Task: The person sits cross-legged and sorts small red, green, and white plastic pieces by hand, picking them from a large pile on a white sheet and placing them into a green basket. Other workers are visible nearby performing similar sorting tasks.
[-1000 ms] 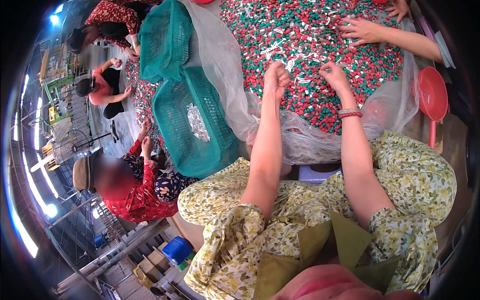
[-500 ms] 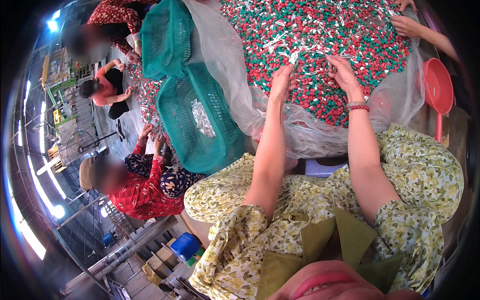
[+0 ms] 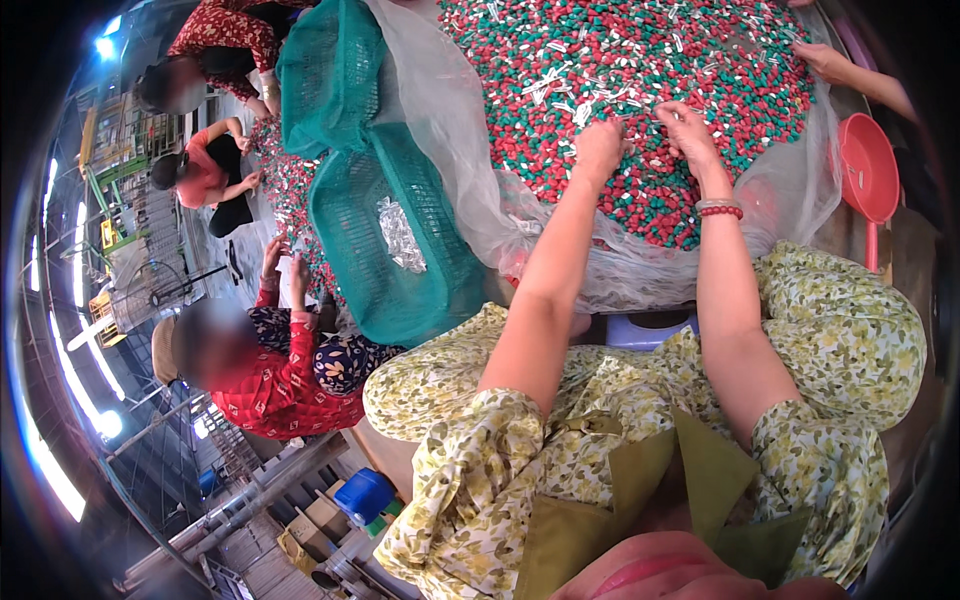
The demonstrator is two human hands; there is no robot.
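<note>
Small, stubby red, green and white pieces [image 3: 650, 70] are lying jumbled in a broad, dense layer over a translucent sheet [image 3: 440, 110], pointing every which way and mostly touching their neighbours. Slender white strips [image 3: 545, 86] are resting among and on top of them, some crossing in a loose cluster toward the layer's left side, others lying scattered farther up.

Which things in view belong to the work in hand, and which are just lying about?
In the work:
left hand and right hand
pile of small red, green and white pieces
translucent sheet along the pile's edge
likely the nearer teal mesh basket, holding pale slim pieces

Apparently just about:
red long-handled scoop, untouched
blue container
fan
</note>
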